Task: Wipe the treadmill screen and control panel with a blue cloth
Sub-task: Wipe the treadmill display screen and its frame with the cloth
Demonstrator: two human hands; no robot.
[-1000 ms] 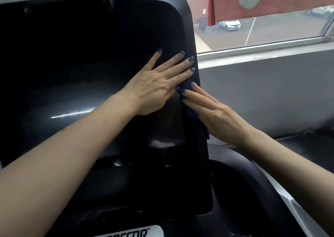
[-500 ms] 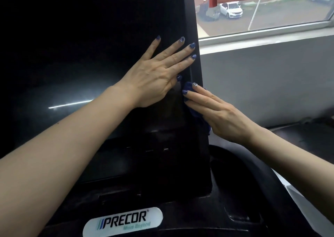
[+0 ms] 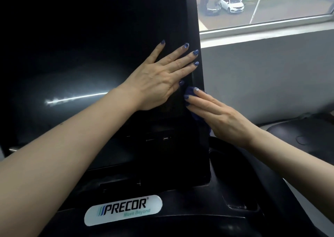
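The treadmill's black screen (image 3: 75,59) fills the left and centre of the head view, dark with one bright streak of reflected light. My left hand (image 3: 162,77) lies flat on its right part, fingers spread, holding nothing. My right hand (image 3: 220,117) presses the blue cloth (image 3: 189,92) against the screen's right edge, just below the left hand's little finger. Most of the cloth is hidden under the palm; a bit shows by the fingertips and under the wrist side. The control panel (image 3: 162,139) with small slots sits below the hands.
A white PRECOR badge (image 3: 123,209) marks the console base under the screen. A black curved handrail and cup recess (image 3: 240,200) lie at lower right. A grey wall (image 3: 271,74) and a window sill (image 3: 262,29) stand to the right, with parked cars outside.
The view has tilted down, so the PRECOR badge came into sight. Both hands stay at the screen's right edge; the right hand with the cloth has slid slightly down along the edge.
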